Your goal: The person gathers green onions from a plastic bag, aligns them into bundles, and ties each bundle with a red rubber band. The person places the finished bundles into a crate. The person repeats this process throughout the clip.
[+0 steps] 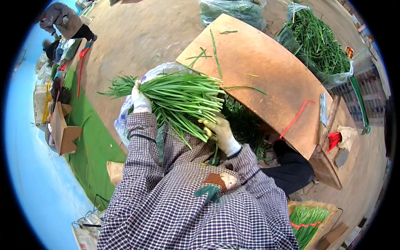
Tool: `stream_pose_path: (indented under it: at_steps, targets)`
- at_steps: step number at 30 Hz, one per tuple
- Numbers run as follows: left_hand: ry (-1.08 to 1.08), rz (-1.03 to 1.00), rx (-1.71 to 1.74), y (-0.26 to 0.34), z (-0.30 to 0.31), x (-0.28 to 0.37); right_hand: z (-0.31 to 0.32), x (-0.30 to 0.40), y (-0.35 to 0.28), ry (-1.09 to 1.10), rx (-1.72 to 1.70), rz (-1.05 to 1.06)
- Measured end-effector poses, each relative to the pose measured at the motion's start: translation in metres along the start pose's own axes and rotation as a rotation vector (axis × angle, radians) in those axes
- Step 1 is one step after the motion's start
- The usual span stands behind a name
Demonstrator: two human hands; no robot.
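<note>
A thick bunch of Chinese chives (pixel 181 93) lies across in front of me, its leafy tips to the left and pale stem ends to the right. My left hand (pixel 140 98), in a whitish glove, is closed around the leafy part. Below the stem ends is my right hand (pixel 220 131), in a yellowed glove, with fingers and thumb at some yellowish stems; whether it grips them is hard to tell. A clear plastic bag (pixel 123 117) with purple print shows behind the bunch. Loose leaves lie on the wooden board (pixel 265 72), near a red tie strip (pixel 297 119).
On the board's right end are a knife blade (pixel 323 109), a wooden bar and a red bundle (pixel 334 140). Bags of greens (pixel 322 43) stand beyond. A basket of tied chives (pixel 309 218) is at lower right. A bending person (pixel 64 22) works at upper left.
</note>
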State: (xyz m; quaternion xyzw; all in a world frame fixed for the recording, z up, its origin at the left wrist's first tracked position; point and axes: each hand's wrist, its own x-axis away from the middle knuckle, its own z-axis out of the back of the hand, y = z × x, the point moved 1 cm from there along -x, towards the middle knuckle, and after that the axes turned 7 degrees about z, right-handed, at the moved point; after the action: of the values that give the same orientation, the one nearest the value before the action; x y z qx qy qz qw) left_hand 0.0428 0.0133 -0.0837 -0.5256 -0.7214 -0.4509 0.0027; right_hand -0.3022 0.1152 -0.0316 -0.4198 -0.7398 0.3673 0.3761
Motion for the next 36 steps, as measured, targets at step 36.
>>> stream_pose_path:
  at_steps: [36]
  targets:
    - [-0.378,0.033,0.251,-0.007,-0.016,0.038,-0.036,0.011,0.029,-0.641,0.534,0.272]
